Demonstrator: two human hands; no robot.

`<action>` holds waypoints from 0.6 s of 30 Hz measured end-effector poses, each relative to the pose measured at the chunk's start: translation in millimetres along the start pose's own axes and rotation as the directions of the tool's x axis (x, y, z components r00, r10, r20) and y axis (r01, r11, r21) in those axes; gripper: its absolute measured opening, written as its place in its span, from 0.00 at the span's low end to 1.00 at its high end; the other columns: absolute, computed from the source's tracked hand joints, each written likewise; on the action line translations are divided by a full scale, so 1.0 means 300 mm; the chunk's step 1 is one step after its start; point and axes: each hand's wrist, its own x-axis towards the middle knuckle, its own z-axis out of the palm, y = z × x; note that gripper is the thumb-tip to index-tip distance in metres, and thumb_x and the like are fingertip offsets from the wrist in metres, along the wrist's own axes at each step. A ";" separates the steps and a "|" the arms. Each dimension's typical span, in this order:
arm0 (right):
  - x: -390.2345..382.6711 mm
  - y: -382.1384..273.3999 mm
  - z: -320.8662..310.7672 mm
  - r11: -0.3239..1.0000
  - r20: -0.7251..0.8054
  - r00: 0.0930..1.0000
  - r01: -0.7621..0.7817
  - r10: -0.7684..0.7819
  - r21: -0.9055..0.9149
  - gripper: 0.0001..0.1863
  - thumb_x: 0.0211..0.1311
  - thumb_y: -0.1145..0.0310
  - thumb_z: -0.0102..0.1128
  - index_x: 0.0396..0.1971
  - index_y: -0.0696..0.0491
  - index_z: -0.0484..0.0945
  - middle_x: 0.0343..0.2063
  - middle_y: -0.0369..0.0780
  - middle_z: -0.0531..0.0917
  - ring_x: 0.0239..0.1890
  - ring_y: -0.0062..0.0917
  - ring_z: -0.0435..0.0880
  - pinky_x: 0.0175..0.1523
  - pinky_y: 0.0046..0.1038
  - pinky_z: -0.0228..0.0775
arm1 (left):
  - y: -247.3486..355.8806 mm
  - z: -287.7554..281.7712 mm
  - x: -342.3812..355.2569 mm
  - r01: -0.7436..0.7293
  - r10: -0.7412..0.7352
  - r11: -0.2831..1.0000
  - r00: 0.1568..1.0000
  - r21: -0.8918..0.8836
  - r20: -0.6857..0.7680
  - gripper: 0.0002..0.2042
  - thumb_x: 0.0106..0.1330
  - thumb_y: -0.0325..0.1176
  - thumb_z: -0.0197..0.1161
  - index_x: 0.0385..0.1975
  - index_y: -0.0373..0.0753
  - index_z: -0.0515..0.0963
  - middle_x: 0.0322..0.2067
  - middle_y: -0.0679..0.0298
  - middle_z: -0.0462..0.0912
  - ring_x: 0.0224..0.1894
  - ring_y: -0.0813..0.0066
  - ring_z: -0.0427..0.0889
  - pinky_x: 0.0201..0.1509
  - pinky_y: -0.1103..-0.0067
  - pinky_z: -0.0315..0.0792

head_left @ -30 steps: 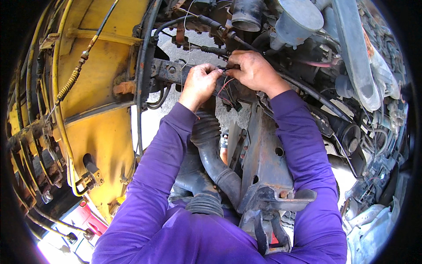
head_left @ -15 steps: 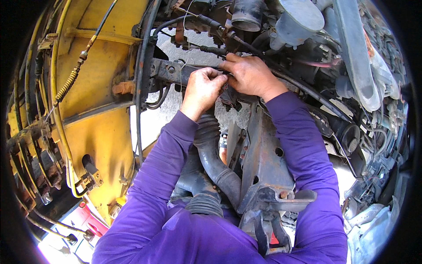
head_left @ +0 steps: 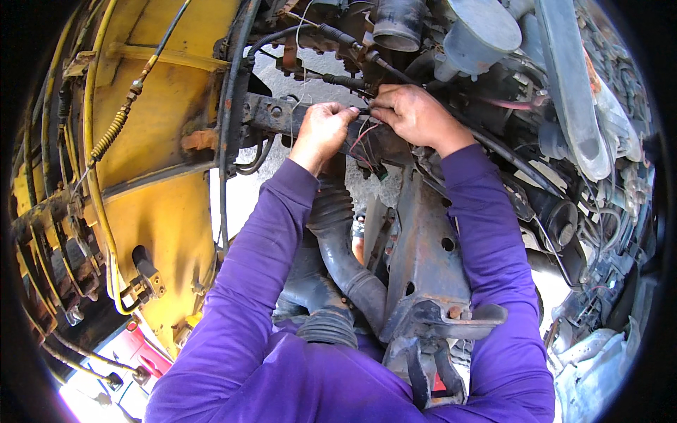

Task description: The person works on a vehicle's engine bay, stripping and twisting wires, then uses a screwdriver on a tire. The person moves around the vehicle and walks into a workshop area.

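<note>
My left hand (head_left: pixel 322 134) is closed in a pinch, thumb against forefinger, at the dark crossbeam. Just to its right, my right hand (head_left: pixel 416 116) is closed too, its fingertips pressed together. A short, thin dark strand, which looks like a wire (head_left: pixel 364 111), spans the small gap between the fingertips. Its ends are hidden in the fingers. Right below the hands, thin red and white wires (head_left: pixel 362 137) hang in front of the crossbeam (head_left: pixel 268 113). A loose white wire (head_left: pixel 303 67) runs down past my left hand.
A yellow metal panel (head_left: pixel 155 141) with hoses and a spring-wrapped cable (head_left: pixel 113 130) stands at the left. Below my hands are a ribbed black hose (head_left: pixel 331 211) and a rusty steel frame (head_left: pixel 430 247). A grey round canister (head_left: pixel 486 35) and dense engine parts crowd the right.
My hands have drawn slightly apart, the right one moving right and the left a little left. The red and white wires and the dark strand now show more plainly.
</note>
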 end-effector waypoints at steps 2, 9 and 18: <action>0.003 0.003 0.011 0.998 0.001 0.999 0.040 -0.040 -0.039 0.10 0.56 0.66 0.65 0.33 0.57 0.82 0.35 0.45 0.82 0.41 0.46 0.82 0.47 0.44 0.74 | -0.019 0.011 0.011 0.010 -0.011 0.998 1.000 -0.061 -0.017 0.13 0.64 0.36 0.66 0.33 0.28 0.84 0.25 0.58 0.85 0.29 0.78 0.78 0.36 0.76 0.72; 0.004 -0.063 0.032 0.972 -0.099 0.995 -0.010 -0.014 -0.236 0.10 0.55 0.65 0.66 0.34 0.54 0.82 0.36 0.43 0.82 0.41 0.43 0.84 0.47 0.43 0.77 | 0.043 0.007 -0.049 -0.126 0.128 0.986 0.992 0.105 -0.010 0.13 0.61 0.35 0.65 0.33 0.28 0.84 0.25 0.55 0.86 0.28 0.71 0.83 0.37 0.74 0.76; 0.017 -0.062 0.062 0.963 -0.126 0.992 -0.051 0.018 -0.264 0.14 0.49 0.63 0.72 0.32 0.53 0.80 0.36 0.42 0.82 0.39 0.44 0.85 0.44 0.44 0.77 | -0.043 0.007 -0.035 -0.088 0.089 0.996 0.995 0.014 -0.041 0.11 0.63 0.34 0.66 0.35 0.30 0.85 0.27 0.61 0.87 0.29 0.78 0.80 0.37 0.79 0.74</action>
